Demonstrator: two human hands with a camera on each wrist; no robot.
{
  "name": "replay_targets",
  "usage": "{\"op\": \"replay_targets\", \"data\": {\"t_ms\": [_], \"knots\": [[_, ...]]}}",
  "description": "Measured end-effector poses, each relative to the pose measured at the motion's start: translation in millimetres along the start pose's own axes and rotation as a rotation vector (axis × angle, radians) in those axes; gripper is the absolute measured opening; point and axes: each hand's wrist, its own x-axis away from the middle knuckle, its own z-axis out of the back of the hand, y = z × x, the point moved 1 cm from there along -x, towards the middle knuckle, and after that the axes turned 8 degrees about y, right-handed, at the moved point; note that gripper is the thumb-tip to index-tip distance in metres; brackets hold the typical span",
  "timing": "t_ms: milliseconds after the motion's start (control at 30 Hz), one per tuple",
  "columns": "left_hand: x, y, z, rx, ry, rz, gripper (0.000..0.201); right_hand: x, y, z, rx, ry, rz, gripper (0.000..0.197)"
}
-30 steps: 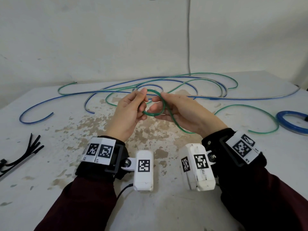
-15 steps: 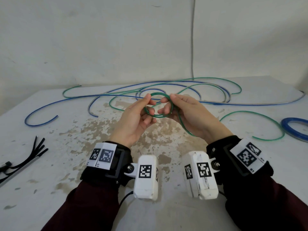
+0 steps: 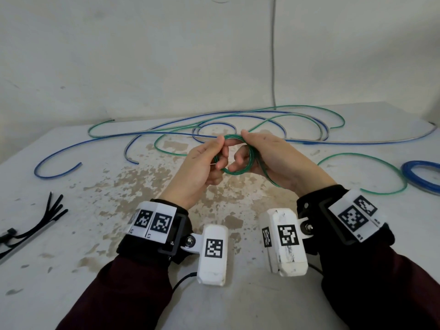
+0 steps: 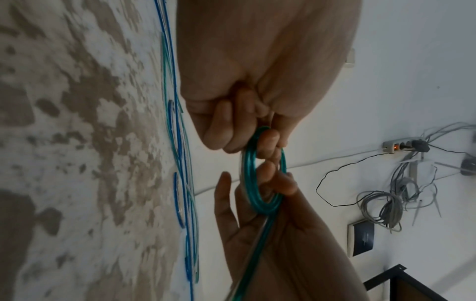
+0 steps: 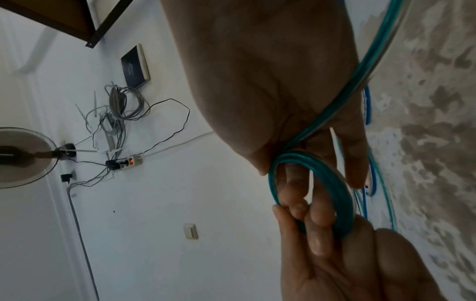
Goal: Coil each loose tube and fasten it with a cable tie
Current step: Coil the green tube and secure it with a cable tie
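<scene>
Green tube [image 3: 234, 154]: several small turns wound into a tight ring, held in the air above the middle of the tabletop [image 3: 238, 306], between both hands. Its free length runs from the ring down across the right palm toward the wrist, then loops over the table's right side.

Left hand [image 3: 197, 172]: thumb and curled fingers pinch the ring's left side; in the left wrist view the fingertips [image 4: 268, 140] hook through the ring. Right hand [image 3: 281, 160]: thumb on top of the ring, fingers curled under and through it, clamped on the right side; little finger straighter, outside the ring in the right wrist view.

Beyond the hands, toward the far edge: loose blue tube [image 3: 166, 134] sprawls in long curves from the left side to the far right corner, crossing and overlapping more loose green tube there. The tangle lies directly behind the held ring, touching neither hand.

Right edge: a coiled blue tube [image 3: 421, 173], partly cut off by the frame. Whether it is tied cannot be told.

Left edge: a bundle of black cable ties [image 3: 35, 222] lying flat, well apart from the hands.

Tabletop white, with worn brown patches across its middle. A grey cord [image 3: 274, 55] hangs down the wall behind.
</scene>
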Motion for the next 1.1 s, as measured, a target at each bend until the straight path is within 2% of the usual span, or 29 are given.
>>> {"op": "replay_targets", "data": {"t_ms": [100, 200, 300, 400, 467, 567, 633, 733, 800, 867, 1000, 1100], "knots": [[0.5, 3.2, 0.6, 0.025, -0.077, 0.075, 0.036, -1.1, 0.4, -1.4, 0.027, 0.065, -0.01, 0.032], [4.8, 6.7, 1.0, -0.129, -0.199, 0.152, 0.039, 2.2, 2.9, -4.2, 0.114, -0.003, -0.016, 0.033], [4.2, 5.6, 0.8, -0.178, -0.127, 0.059, 0.041, 2.3, 3.6, -5.9, 0.117, 0.004, -0.037, 0.036], [1.6, 4.3, 2.6, -0.081, -0.01, 0.001, 0.041, 0.4, 0.7, -1.2, 0.089, 0.037, -0.092, 0.038], [0.3, 5.0, 5.0, -0.031, 0.032, -0.01, 0.041, 1.1, -0.4, 0.8, 0.039, 0.001, -0.092, 0.037], [-0.7, 5.4, 5.1, -0.054, -0.007, 0.058, 0.044, 2.5, 0.9, -1.7, -0.056, -0.022, -0.067, 0.035], [1.3, 4.6, 3.0, -0.147, -0.063, 0.117, 0.047, 2.5, 3.8, -4.6, -0.011, -0.011, -0.048, 0.036], [3.1, 3.7, 4.0, -0.29, -0.026, 0.006, 0.044, 2.9, 7.6, -9.4, 0.072, -0.004, -0.039, 0.036], [3.3, 3.9, 6.0, -0.26, 0.012, -0.069, 0.04, 2.3, 9.3, -7.4, 0.134, 0.013, -0.053, 0.036], [2.1, 5.1, 7.8, -0.168, 0.05, -0.087, 0.038, 1.7, 9.1, -1.7, 0.197, 0.008, -0.083, 0.037], [1.2, 9.2, 9.0, -0.047, 0.037, -0.092, 0.038, 3.3, 4.5, -1.1, -0.066, -0.07, -0.099, 0.032], [0.4, 12.6, 11.2, -0.092, -0.01, -0.083, 0.04, 1.3, 2.9, -7.9, -0.167, -0.021, -0.06, 0.033]]}}
